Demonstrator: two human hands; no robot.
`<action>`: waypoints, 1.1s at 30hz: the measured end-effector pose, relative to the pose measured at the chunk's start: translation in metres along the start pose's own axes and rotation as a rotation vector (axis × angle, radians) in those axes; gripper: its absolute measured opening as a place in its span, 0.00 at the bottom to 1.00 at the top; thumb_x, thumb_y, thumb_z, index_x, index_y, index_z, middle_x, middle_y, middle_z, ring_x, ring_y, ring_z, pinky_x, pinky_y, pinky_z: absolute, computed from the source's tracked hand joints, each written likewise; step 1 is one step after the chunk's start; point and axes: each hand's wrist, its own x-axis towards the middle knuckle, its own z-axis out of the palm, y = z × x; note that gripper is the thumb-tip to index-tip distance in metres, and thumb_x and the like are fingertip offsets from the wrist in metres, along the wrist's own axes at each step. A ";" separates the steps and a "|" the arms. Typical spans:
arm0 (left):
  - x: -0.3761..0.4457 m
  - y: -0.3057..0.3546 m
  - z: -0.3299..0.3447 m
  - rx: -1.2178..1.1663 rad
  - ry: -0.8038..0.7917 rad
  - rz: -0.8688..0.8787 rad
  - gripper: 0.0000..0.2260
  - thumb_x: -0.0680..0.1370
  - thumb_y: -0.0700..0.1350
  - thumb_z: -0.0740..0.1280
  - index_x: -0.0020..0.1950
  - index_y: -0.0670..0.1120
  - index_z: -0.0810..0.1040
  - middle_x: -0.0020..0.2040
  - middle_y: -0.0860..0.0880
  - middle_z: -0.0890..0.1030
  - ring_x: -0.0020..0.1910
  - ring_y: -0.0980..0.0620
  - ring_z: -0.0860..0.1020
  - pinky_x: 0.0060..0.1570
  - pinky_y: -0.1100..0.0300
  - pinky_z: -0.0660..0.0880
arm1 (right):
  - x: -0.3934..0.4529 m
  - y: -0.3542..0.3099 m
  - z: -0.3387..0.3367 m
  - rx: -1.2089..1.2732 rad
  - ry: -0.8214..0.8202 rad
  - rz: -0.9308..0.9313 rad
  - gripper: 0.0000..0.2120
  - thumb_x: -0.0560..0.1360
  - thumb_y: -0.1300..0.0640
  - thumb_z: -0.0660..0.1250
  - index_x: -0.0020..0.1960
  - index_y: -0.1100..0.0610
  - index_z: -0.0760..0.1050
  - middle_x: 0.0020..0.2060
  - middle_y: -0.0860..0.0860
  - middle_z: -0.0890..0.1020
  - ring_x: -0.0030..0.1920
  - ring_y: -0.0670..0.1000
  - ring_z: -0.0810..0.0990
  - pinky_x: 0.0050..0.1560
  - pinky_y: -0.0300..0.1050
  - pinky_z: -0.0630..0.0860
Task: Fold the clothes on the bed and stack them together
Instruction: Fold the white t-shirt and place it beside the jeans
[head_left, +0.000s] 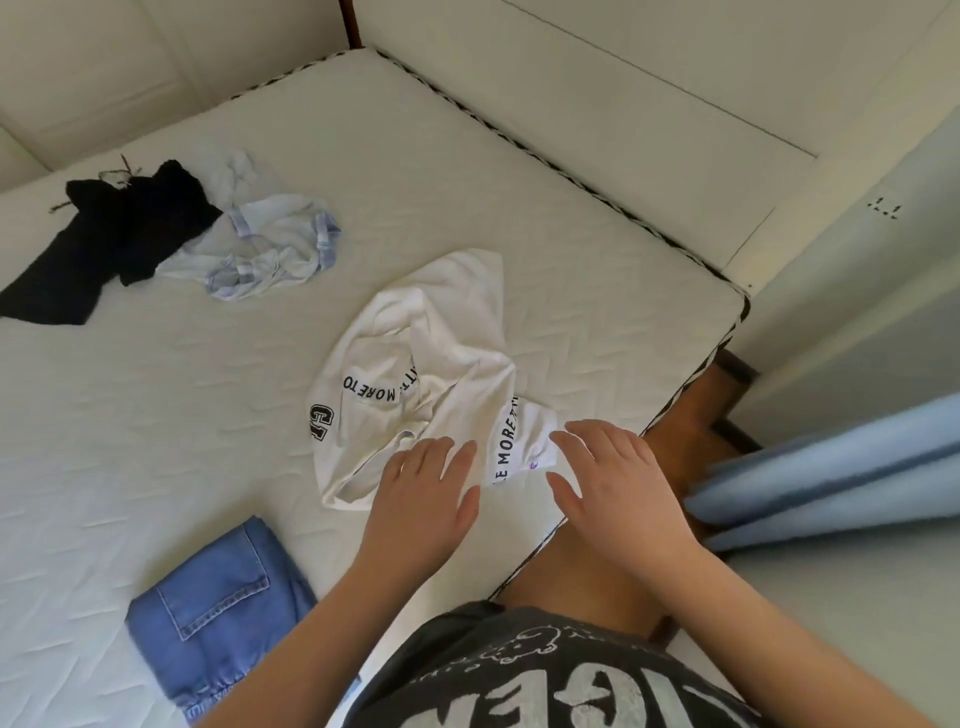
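Now reaching, left hand and right hand flat, fingers spread, gripping nothing, over crumpled white T-shirt near bed corner. Soft, light, limp; probably best pinched at the shoulders.

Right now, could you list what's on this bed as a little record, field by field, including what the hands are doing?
surface: white mattress
folded so far: blue denim piece, near edge, left of the person
in progress: white printed shirt, crumpled, middle of the bed
waiting: black garment and pale blue striped garment, unfolded, overlapping at the far left
left hand: open, fingers spread, at the shirt's near edge
right hand: open, fingers spread, at the shirt's right corner
stack: not yet started
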 end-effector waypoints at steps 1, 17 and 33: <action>0.008 -0.004 0.001 -0.002 0.001 -0.012 0.22 0.77 0.52 0.57 0.65 0.45 0.79 0.57 0.44 0.81 0.57 0.42 0.80 0.53 0.46 0.77 | 0.011 0.002 0.002 0.006 -0.014 -0.012 0.18 0.72 0.50 0.73 0.59 0.56 0.80 0.56 0.54 0.82 0.56 0.57 0.81 0.57 0.54 0.77; 0.095 -0.028 0.033 0.006 -0.066 -0.402 0.19 0.76 0.50 0.61 0.62 0.44 0.80 0.55 0.45 0.81 0.53 0.43 0.80 0.49 0.49 0.78 | 0.175 0.056 0.063 0.159 -0.240 -0.351 0.20 0.75 0.52 0.69 0.64 0.59 0.77 0.59 0.55 0.80 0.59 0.58 0.79 0.60 0.54 0.75; 0.226 0.035 0.127 -0.099 -0.294 -0.706 0.24 0.66 0.47 0.79 0.60 0.44 0.82 0.53 0.45 0.83 0.50 0.45 0.82 0.46 0.52 0.80 | 0.308 0.156 0.167 0.158 -0.520 -0.608 0.23 0.73 0.57 0.68 0.67 0.59 0.75 0.59 0.55 0.80 0.57 0.58 0.79 0.57 0.53 0.74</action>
